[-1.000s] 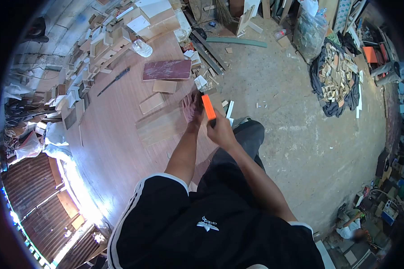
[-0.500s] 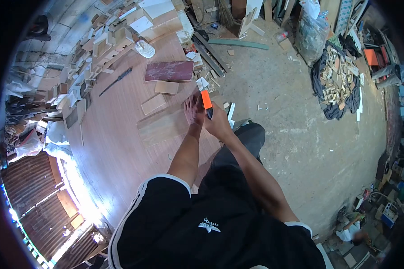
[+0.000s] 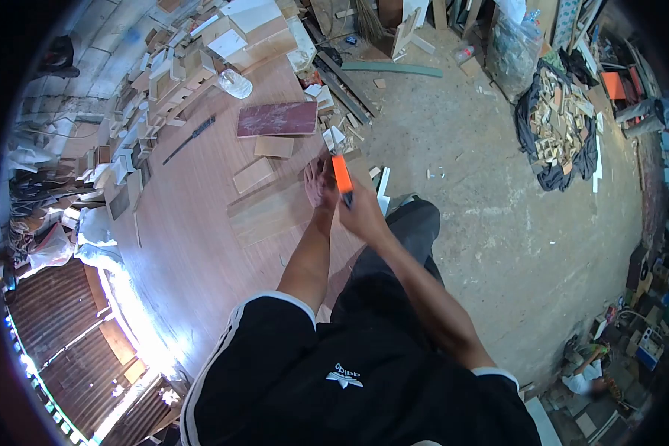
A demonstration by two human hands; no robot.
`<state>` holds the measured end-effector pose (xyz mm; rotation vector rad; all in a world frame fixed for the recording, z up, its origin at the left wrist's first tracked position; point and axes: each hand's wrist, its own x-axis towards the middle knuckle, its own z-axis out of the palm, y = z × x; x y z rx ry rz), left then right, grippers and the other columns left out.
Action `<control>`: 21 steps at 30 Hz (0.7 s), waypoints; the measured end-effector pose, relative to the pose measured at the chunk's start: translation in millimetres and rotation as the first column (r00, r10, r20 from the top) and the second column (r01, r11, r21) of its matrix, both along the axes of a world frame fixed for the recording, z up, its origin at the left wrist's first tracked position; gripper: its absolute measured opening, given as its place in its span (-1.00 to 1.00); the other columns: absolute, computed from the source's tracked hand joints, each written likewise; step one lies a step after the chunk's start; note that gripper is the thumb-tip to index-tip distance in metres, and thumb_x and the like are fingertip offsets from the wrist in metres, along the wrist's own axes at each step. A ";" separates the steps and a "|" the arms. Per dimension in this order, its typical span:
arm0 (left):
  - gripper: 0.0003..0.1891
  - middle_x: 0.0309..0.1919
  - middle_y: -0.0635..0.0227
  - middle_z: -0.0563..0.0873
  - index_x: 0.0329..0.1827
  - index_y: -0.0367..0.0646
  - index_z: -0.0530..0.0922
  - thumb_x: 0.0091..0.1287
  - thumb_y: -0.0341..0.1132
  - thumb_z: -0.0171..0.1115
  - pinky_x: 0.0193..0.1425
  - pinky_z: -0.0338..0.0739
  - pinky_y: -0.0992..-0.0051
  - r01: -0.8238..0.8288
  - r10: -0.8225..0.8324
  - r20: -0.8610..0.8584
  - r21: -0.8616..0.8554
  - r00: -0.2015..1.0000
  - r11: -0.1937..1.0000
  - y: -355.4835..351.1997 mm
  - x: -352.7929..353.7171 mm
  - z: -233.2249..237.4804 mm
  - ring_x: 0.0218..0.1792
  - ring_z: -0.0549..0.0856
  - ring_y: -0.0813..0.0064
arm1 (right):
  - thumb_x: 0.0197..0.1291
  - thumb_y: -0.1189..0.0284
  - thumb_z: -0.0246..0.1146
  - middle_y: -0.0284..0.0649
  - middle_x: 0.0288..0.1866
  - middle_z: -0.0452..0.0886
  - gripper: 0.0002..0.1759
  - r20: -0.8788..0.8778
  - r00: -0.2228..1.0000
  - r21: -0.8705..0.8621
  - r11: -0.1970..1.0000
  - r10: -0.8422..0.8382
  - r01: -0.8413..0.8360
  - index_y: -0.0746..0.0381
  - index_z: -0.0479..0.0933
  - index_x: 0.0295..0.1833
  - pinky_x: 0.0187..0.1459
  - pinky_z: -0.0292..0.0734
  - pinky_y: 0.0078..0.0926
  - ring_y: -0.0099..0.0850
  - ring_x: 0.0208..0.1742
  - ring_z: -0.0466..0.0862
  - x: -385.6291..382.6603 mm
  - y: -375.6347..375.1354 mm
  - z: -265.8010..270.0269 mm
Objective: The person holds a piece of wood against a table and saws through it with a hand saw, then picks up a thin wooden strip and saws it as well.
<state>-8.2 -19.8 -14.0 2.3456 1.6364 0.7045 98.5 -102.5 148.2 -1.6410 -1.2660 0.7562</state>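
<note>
Snugly, the right hand's (image 3: 362,212) fingers curl closed around the black end of an orange-and-black tool (image 3: 342,173).
Just beside its orange part, the left hand (image 3: 321,184) lies palm down, fingers straight and slightly parted, over the right end of a pale board (image 3: 271,212); how hard it presses, I cannot tell. Beyond that board come a small wooden block (image 3: 253,175), then a second block (image 3: 273,147), then a dark red board (image 3: 277,120), all on the wood-grained table (image 3: 189,215).
</note>
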 end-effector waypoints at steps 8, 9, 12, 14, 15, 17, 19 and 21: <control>-0.46 0.01 0.13 0.52 0.18 0.00 0.56 0.01 -0.40 0.18 0.25 0.40 0.18 0.004 -0.007 -0.028 -0.105 1.000 0.994 0.8 3.7 17.2 0.13 0.49 0.11 | 0.08 0.62 0.17 0.19 -0.32 0.57 -0.71 -0.159 0.987 -0.174 0.985 -0.013 -0.015 0.37 0.44 -0.02 -0.19 0.51 -0.14 0.20 -0.15 0.60 10.0 -8.9 31.7; -0.45 0.01 0.13 0.52 0.18 0.00 0.56 0.01 -0.41 0.18 0.25 0.40 0.17 0.007 -0.006 0.008 -0.023 1.000 1.000 2.8 1.2 1.4 0.14 0.49 0.10 | 0.09 0.61 0.17 0.20 -0.33 0.57 -0.71 -0.150 0.989 -0.167 0.986 -0.017 -0.008 0.37 0.44 -0.03 -0.21 0.50 -0.13 0.20 -0.16 0.60 8.8 5.3 23.0; -0.45 0.03 0.12 0.53 0.18 0.02 0.56 0.02 -0.41 0.17 0.26 0.41 0.15 0.016 -0.018 0.018 0.085 1.000 0.996 0.9 -4.7 -13.5 0.15 0.50 0.09 | 0.09 0.59 0.17 0.21 -0.34 0.56 -0.70 -0.075 0.997 -0.130 0.991 0.004 -0.014 0.36 0.44 -0.02 -0.25 0.48 -0.12 0.22 -0.21 0.58 -0.1 14.6 17.6; -0.45 0.03 0.12 0.53 0.20 0.05 0.56 0.04 -0.38 0.17 0.25 0.42 0.17 0.017 -0.017 0.001 0.056 1.000 0.998 3.4 -0.7 -7.2 0.13 0.51 0.07 | 0.11 0.57 0.18 0.19 -0.36 0.56 -0.70 -0.081 0.997 -0.137 0.990 0.018 -0.029 0.35 0.43 0.00 -0.26 0.48 -0.15 0.18 -0.23 0.61 4.3 -8.2 41.9; -0.45 0.03 0.12 0.53 0.20 0.05 0.56 0.04 -0.38 0.17 0.25 0.42 0.17 0.013 -0.014 0.003 0.049 1.000 0.999 4.0 0.7 -4.7 0.13 0.51 0.07 | 0.13 0.56 0.18 0.17 -0.38 0.57 -0.69 -0.095 0.995 -0.154 0.987 0.024 -0.039 0.34 0.43 0.02 -0.28 0.48 -0.17 0.13 -0.26 0.63 7.8 -21.3 71.0; -0.44 0.04 0.11 0.53 0.20 0.08 0.56 0.03 -0.37 0.21 0.25 0.43 0.18 -0.040 0.037 -0.036 -0.073 0.999 0.997 2.1 4.0 -2.3 0.14 0.50 0.06 | 0.19 0.53 0.20 0.05 -0.44 0.54 -0.66 -0.279 0.959 -0.425 0.891 0.040 -0.160 0.34 0.39 0.08 -0.31 0.47 -0.26 -0.09 -0.36 0.64 21.2 -36.0 135.0; -0.44 0.03 0.11 0.53 0.20 0.09 0.57 0.02 -0.37 0.22 0.25 0.43 0.18 -0.036 0.033 -0.065 -0.051 0.997 0.998 0.2 4.6 0.8 0.14 0.50 0.07 | 0.21 0.51 0.19 0.01 -0.45 0.51 -0.67 -0.264 0.964 -0.363 0.922 0.038 -0.136 0.36 0.37 0.06 -0.32 0.45 -0.29 -0.19 -0.40 0.60 32.8 -38.0 157.9; -0.44 0.02 0.12 0.53 0.20 0.10 0.57 0.01 -0.37 0.23 0.25 0.42 0.18 -0.035 0.032 -0.105 -0.028 0.994 0.999 2.4 3.3 -2.1 0.14 0.50 0.08 | 0.23 0.49 0.19 -0.04 -0.46 0.48 -0.68 -0.259 0.965 -0.296 0.948 0.040 -0.118 0.38 0.35 0.04 -0.34 0.43 -0.31 -0.29 -0.44 0.55 34.9 -32.4 157.7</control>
